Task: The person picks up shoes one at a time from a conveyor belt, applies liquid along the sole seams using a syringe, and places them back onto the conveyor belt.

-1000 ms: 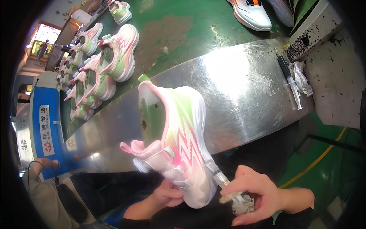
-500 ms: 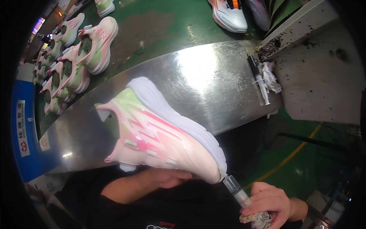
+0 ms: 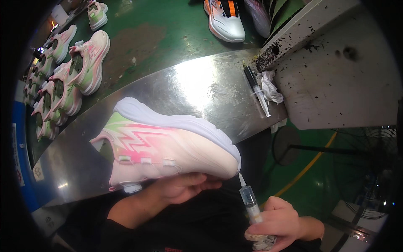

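A sneaker [image 3: 184, 145] in cream, pink and light green with a pale lilac sole is held on its side, toe pointing right. My left hand [image 3: 180, 187] grips it from below, fingers partly hidden under the shoe. Wrapped round a clear syringe [image 3: 248, 199] is my right hand [image 3: 279, 222], which also pinches a crumpled whitish wad [image 3: 262, 242] against the palm. At the toe, the syringe's narrow tip meets or nearly meets the edge between sole and upper; I cannot tell if it touches.
Below the shoe is a metal work surface [image 3: 163, 88]. A second, dark-filled syringe [image 3: 257, 91] lies there beside crumpled white tissue [image 3: 272, 87]. Several matching sneakers [image 3: 90, 63] stand in rows on the green surface at left. A white-orange shoe [image 3: 226, 25] sits at the back, near a stained panel [image 3: 336, 80].
The shoe has turned in my left hand, its toe moving up. My right hand has shifted left with the syringe, which now stands steeper. The whole view has swung slightly right.
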A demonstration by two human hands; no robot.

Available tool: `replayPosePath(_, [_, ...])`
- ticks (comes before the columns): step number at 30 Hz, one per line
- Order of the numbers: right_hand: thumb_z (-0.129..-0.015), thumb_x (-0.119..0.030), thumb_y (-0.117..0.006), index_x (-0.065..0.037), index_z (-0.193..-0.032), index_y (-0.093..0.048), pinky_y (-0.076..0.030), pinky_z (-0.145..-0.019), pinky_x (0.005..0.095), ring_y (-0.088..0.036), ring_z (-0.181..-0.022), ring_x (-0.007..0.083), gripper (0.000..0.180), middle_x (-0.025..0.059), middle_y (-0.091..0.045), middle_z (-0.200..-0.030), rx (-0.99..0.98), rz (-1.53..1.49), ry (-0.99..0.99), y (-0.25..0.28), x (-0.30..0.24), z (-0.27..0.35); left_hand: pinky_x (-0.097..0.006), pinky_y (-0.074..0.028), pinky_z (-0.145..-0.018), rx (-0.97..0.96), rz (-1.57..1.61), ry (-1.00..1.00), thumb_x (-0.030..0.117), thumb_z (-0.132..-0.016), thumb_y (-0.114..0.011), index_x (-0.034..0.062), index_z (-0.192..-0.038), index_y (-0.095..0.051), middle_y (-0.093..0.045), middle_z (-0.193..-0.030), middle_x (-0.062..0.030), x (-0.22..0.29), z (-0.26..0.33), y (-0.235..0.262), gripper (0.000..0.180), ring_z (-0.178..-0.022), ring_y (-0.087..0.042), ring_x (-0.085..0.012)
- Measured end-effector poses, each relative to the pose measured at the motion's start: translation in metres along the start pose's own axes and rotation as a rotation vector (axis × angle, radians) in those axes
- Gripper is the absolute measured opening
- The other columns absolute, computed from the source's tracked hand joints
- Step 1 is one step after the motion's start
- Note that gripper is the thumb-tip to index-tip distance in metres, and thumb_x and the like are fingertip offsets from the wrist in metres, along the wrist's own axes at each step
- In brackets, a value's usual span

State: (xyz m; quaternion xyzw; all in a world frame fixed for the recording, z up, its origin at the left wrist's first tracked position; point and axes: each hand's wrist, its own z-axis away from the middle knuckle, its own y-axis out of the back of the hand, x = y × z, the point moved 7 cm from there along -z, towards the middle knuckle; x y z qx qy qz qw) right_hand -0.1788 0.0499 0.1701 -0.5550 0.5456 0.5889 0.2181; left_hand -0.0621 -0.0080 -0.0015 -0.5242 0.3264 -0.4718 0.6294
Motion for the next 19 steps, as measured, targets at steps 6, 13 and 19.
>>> replayPosePath(6, [-0.062,-0.032,-0.080,-0.011,-0.085,-0.067,-0.024,-0.041,0.0206,-0.029,-0.049,0.0118,0.034,-0.0068,-0.053,-0.065,0.044,0.311,-0.034,-0.012,0.013,0.005,-0.038,-0.046,-0.094,0.015,-0.010,-0.063,0.006,-0.088,-0.056,0.0073,-0.123,-0.048,-0.054,-0.121,-0.0106,0.002,-0.007,-0.002,0.036,-0.113,-0.052,-0.0230])
replayPosePath(13, [-0.061,-0.029,-0.080,-0.015,-0.086,-0.066,-0.024,-0.043,0.0208,-0.028,-0.049,0.0111,0.032,-0.0078,-0.046,-0.062,0.067,0.465,0.044,-0.023,0.024,0.010,-0.032,-0.051,-0.087,-0.046,0.061,-0.098,0.006,-0.088,-0.056,0.0059,-0.121,-0.050,-0.056,-0.119,-0.0111,0.006,-0.010,-0.010,0.033,-0.115,-0.052,-0.0228])
replayPosePath(19, [-0.061,-0.030,-0.080,-0.016,-0.088,-0.066,-0.025,-0.044,0.0205,-0.029,-0.049,0.0109,0.033,-0.0077,-0.046,-0.062,0.119,0.543,0.111,-0.029,0.028,0.011,-0.030,-0.052,-0.086,-0.105,0.081,-0.116,0.008,-0.089,-0.055,0.0060,-0.124,-0.048,-0.053,-0.123,-0.0126,0.006,-0.011,-0.011,0.036,-0.116,-0.051,-0.0241])
